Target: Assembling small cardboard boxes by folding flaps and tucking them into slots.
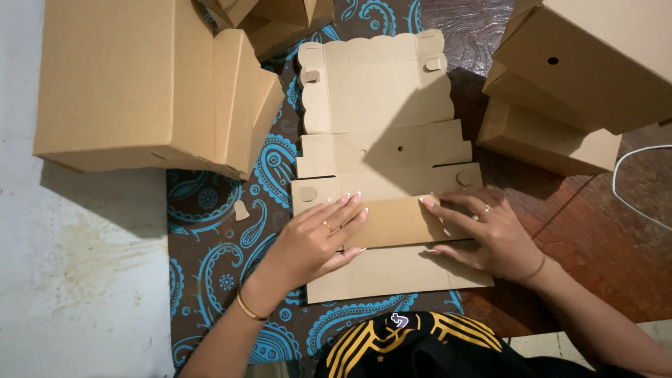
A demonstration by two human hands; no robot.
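Cardboard box blank (pixel 381 105), die-cut and unfolded, lies flat on a brown cloth with blue paisley pattern (pixel 210 245), running from the cloth's near edge toward its far edge. The blank has a scalloped far panel, small round holes in the middle panel and rounded tabs at its sides.

Left hand (pixel 315 241) rests palm down on the near part of the blank, fingers extended and together, pressing a folded flap (pixel 395 220) flat. It grips nothing; the fingers lie open on the board. A ring and a thin bracelet are visible on this hand.

Right hand (pixel 490 238) lies on the right end of the same flap, fingers spread and slightly curled, thumb on the panel nearer the person. It also pinches nothing; contact is by fingertips and palm only.

Large closed carton (pixel 126 84) stands at the cloth's far left corner, partly on a pale floor (pixel 77 266). Stacked assembled boxes (pixel 581 77) sit at the far right on a dark wooden surface (pixel 595 238). A small loose cardboard cut-out (pixel 241 210) lies on the cloth left of the blank.
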